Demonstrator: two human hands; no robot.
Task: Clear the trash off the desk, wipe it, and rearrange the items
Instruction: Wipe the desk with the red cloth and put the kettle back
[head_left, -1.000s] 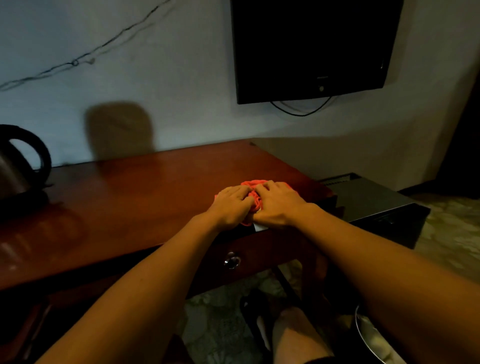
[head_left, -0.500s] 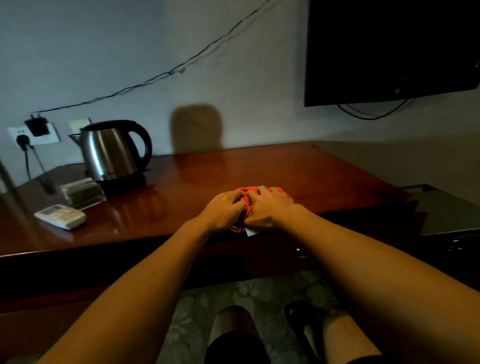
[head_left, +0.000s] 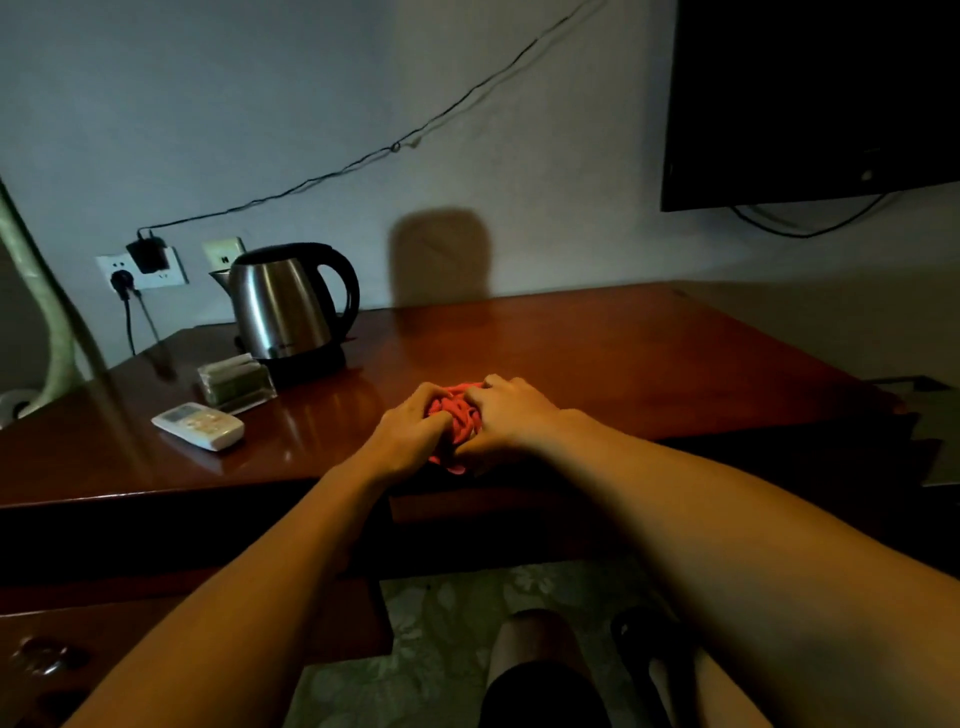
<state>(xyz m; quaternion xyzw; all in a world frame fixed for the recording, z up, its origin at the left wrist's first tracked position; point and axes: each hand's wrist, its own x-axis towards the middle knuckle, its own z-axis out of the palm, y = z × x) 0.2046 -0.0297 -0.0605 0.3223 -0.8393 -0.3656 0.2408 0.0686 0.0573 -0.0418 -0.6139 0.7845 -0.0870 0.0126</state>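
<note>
Green curtain (head_left: 49, 312) is seen at the far left, then a socket (head_left: 143, 270) with plugs on the wall. On the desk (head_left: 623, 353), going right, a remote (head_left: 198, 426) lies near the front edge, a clear holder (head_left: 236, 382) of packets stands just behind it, and a steel kettle (head_left: 291, 304) sits further back on its base. At the middle of the near edge a red cloth (head_left: 457, 415) is bunched between both hands: the left hand (head_left: 408, 434) is curled around its left side, the right hand (head_left: 511, 415) is clamped over its right side, fingers bent into the folds. A screen (head_left: 810, 98) is mounted on the wall at the far right. No trash can be made out on the desk, so the wiping step is judged to be in hand. For the next move the cloth would need to be pressed flat and swept across the bare wood, with the remote and holder lifted aside where they are reached
</note>
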